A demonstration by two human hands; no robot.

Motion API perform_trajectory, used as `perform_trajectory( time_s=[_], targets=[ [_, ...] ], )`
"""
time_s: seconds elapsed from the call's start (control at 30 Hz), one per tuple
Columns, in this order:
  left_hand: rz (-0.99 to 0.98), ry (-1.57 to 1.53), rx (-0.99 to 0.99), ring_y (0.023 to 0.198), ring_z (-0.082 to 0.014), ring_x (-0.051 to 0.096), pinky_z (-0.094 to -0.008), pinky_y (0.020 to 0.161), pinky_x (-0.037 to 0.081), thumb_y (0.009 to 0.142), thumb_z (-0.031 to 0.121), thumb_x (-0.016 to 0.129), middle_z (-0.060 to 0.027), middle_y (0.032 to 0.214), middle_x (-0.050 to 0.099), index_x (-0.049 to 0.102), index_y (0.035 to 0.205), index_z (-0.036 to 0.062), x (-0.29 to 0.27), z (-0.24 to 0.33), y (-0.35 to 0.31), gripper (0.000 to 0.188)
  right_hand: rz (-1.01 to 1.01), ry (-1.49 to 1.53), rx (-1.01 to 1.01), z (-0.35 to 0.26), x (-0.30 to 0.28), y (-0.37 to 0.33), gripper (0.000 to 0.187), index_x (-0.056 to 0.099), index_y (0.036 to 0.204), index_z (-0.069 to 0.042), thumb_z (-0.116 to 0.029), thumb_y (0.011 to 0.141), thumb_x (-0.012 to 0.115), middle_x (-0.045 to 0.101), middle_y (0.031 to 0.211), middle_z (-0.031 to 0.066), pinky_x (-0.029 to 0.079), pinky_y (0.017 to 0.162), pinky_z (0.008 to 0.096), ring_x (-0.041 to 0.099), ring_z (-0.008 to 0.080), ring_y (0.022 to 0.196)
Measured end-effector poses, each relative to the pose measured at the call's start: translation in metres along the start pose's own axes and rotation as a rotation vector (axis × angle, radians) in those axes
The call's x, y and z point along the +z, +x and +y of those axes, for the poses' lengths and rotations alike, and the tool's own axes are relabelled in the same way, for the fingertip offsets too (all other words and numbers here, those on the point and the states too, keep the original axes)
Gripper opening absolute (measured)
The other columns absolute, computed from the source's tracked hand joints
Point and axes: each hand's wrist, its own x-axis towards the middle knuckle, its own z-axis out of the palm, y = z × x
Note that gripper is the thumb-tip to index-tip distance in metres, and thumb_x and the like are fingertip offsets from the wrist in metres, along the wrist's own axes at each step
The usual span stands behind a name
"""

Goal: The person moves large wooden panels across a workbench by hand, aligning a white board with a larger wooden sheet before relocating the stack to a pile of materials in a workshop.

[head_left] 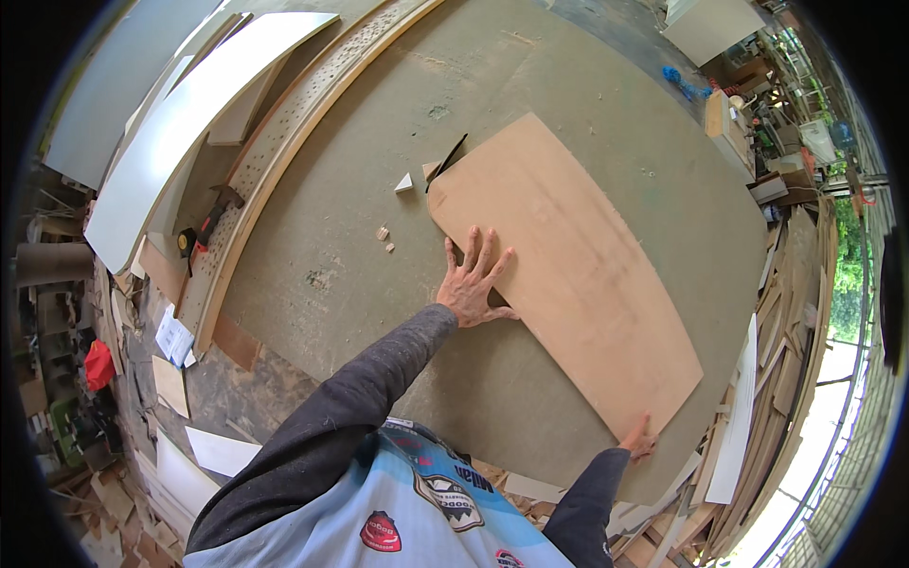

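A pale brown wooden board (587, 275), thin like plywood, lies aslant on the grey-green worktop (350, 227). My left hand (473, 284) rests at its left long edge, fingers spread, the tips of some on the board. At the near right corner, my right hand (641, 440) holds the board's edge with one finger on top; its other fingers are mostly hidden. A dark thin strip (447, 161) sticks out by the board's far left corner. Close to it stands a small white triangular piece (404, 183).
Small wood chips (383, 234) lie left of the board. A curved wooden frame (284, 161) borders the worktop's left, with a hammer (220, 213) and a tape measure (187, 242) on it. Long white panels (189, 123) lie beyond. Stacked wood strips (786, 360) fill the right side.
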Motion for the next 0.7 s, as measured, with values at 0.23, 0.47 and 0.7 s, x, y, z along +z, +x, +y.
perform_trajectory(
  time_s=[0.23, 0.47, 0.7],
  targets=[
    [-0.006, -0.004, -0.025, 0.144, -0.0414, -0.008, -0.0740, 0.105, 0.001, 0.064, 0.088, 0.048, -0.0182, 0.158, -0.001, 0.014, 0.153, 0.0228, -0.001, 0.001, 0.001, 0.116, -0.008, 0.000, 0.022, -0.005, 0.003, 0.009, 0.101, 0.048, 0.135, -0.009, -0.081, 0.066, 0.058, 0.041, 0.135, 0.0224, 0.027, 0.095, 0.0665, 0.031, 0.0444, 0.128],
    [0.005, -0.011, -0.012, 0.144, -0.0413, -0.008, -0.0734, 0.106, 0.001, 0.063, 0.088, 0.049, -0.0181, 0.158, 0.000, 0.016, 0.153, 0.0238, 0.000, 0.000, 0.001, 0.115, -0.015, -0.005, 0.029, 0.001, -0.001, 0.001, 0.105, 0.046, 0.137, -0.006, -0.083, 0.066, 0.057, 0.038, 0.136, 0.0239, 0.026, 0.096, 0.0679, 0.030, 0.0434, 0.129],
    [0.011, -0.020, 0.004, 0.145, -0.0413, -0.006, -0.0724, 0.107, 0.000, 0.063, 0.087, 0.051, -0.0181, 0.158, 0.001, 0.017, 0.152, 0.0238, -0.002, -0.005, -0.002, 0.115, -0.032, 0.015, 0.061, 0.011, -0.011, -0.021, 0.105, 0.042, 0.140, -0.007, -0.083, 0.068, 0.055, 0.035, 0.139, 0.0242, 0.026, 0.097, 0.0686, 0.029, 0.0437, 0.131]
  ],
)
